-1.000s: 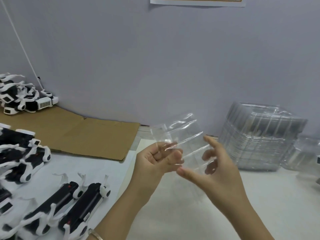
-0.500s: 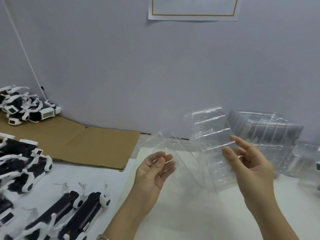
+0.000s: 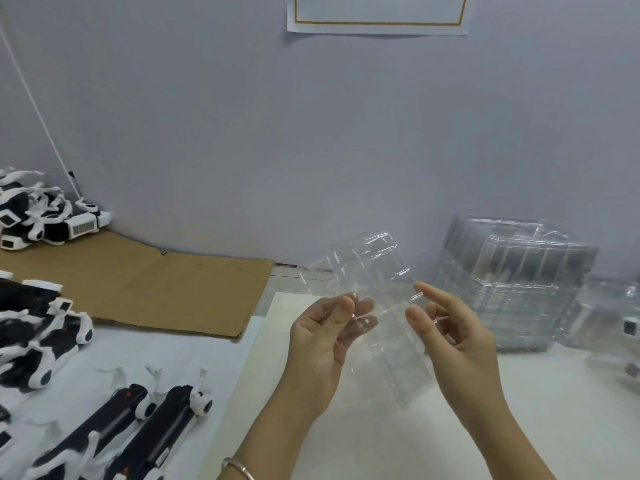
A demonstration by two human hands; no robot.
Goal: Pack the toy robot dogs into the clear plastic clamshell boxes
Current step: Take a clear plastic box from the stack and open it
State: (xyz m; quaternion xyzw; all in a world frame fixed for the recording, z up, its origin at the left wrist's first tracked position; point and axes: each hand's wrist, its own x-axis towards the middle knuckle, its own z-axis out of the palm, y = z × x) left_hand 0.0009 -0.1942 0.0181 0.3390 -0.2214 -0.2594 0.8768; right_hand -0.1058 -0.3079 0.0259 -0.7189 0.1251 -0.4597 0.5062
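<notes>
Both hands are up over the white table, and between them, held in the air, is one clear clamshell box. The left hand pinches its left edge between thumb and curled fingers, and the right hand nips the right edge with thumb and forefinger, its other fingers curled behind. The box looks part-open, one half rising toward the far wall and the other hanging toward the near side, and there's nothing in it. The toy robot dogs lie side by side on the near left, black and white, well apart from the box, with none in hand. Now the risks, as I judge them: this is thin plastic in light fingertip grips, so pulling the halves too hard could crease the hinge or spring a flap out of the pinch and down to the table. With both hands busy, one has to let go to fetch a dog, and then the box could flop shut or tip. The dogs' thin white legs stick up too, and could snag the rim going in. Hard to read: the box is so transparent that its hinge and moulded pockets blur into the table, and I can't tell which half is the lid. The stack of empty boxes at far right melts together, uncountable. More dogs run off the left edge, and a clear pack at the right edge is cut off.
</notes>
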